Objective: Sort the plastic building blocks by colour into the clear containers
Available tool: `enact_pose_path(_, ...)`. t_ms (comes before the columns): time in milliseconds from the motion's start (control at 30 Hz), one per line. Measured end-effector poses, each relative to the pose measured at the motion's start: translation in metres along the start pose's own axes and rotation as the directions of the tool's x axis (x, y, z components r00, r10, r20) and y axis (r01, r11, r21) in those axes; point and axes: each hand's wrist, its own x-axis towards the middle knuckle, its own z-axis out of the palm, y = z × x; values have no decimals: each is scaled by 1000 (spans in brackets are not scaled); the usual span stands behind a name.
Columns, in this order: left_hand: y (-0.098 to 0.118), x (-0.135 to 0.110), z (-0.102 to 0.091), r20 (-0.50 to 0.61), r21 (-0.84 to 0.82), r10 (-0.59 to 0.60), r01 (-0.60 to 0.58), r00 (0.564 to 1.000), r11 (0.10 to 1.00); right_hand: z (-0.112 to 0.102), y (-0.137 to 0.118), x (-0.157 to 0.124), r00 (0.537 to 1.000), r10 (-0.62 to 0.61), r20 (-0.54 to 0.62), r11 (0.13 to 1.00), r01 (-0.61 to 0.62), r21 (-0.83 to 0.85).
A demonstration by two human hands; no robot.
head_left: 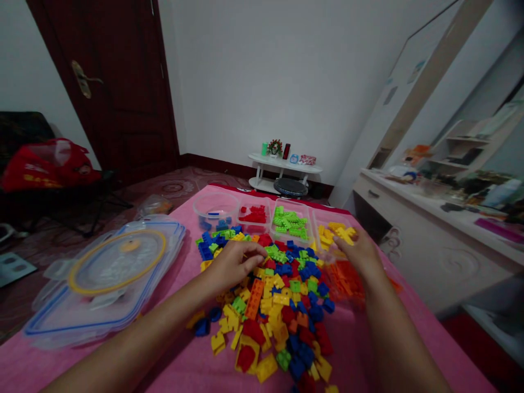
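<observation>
A pink worktop (180, 341) has a big heap of toy blocks (281, 299) in the mid. They're red, blue, yellow, green & orange, all mixed up. A long orange block (254, 299) lies on top, near the L hand.

The L hand (234, 263) is over the heap, w/ its fingers bent down by some green blocks (276, 254). Can't tell if they've got a block or not. The R hand (363, 255) is over the yellow box (324, 254), thumb & finger curled next to yellow blocks (346, 233). Can't tell if they grip one.

Past the heap, L to R: a round clear tub (216, 201) w/ blue blocks, a small box (250, 233) w/ red ones, a box (310, 219) w/ bright green ones, then the yellow box. Orange blocks (346, 278) are in a clear box just under the R hand & arm.

On the L side, a big flat lid (88, 323) w/ a blue line lies on the worktop, & a round lid (77, 281) w/ a yellow ring is on top. Further off: a red bag (61, 164), a brown door (118, 82) & a white stand (266, 159) w/ a plant (274, 147).
</observation>
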Motion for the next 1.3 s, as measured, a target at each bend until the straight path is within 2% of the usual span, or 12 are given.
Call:
enact_pose_path(67, 1, 0, 1, 7, 63, 12, -12, 1000, 998, -2, 12, 5, 997, 22, -75, 999, -20, 30)
enact_pose_path(200, 0, 1, 2, -12, 128, 37, -35, 999, 991, -1, 21, 8, 995, 38, -93, 988, -24, 150)
enact_pose_path(300, 1, 3, -1, -9, 146, 48, -46, 999, 988, 0, 19, 8, 995, 30, -94, 991, -18, 134)
enact_pose_path(500, 8, -4, -11, 170, 214, -35, -2, 985, 977, -5, -21, -6, 979, -103, 179, 966, 55, 253)
enact_pose_path(600, 11, -11, -11, 246, 328, -56, -29, 968, 944, -5, -54, -26, 908, -205, 365, 962, 119, 246)
enact_pose_path(700, 12, -12, -9, 245, 323, -50, -32, 968, 946, 0, -85, -52, 797, -290, 530, 955, 204, 216)
enact_pose_path(800, 11, -6, -8, 104, 179, -44, 25, 994, 983, 12, -105, -81, 686, -327, 650, 945, 227, 236)
enact_pose_path(867, 12, -2, -8, -15, 20, -47, 47, 999, 999, 22, -114, -97, 657, -351, 667, 935, 276, 221)
enact_pose_path(933, 14, 0, -7, -41, -178, -83, 74, 996, 981, 29, -119, -107, 675, -380, 633, 921, 341, 190)
enact_pose_path(1067, 17, -1, -5, 58, -414, -113, 127, 992, 901, 21, -119, -102, 703, -415, 578, 896, 426, 125)
enact_pose_path(1167, 17, -1, -9, 25, -312, -88, 91, 996, 946, -5, -111, -81, 732, -390, 559, 890, 455, 26)
enact_pose_path(1300, 13, 1, -32, -62, 49, -48, 52, 997, 997, -47, -76, -43, 865, -283, 413, 876, 408, -255)
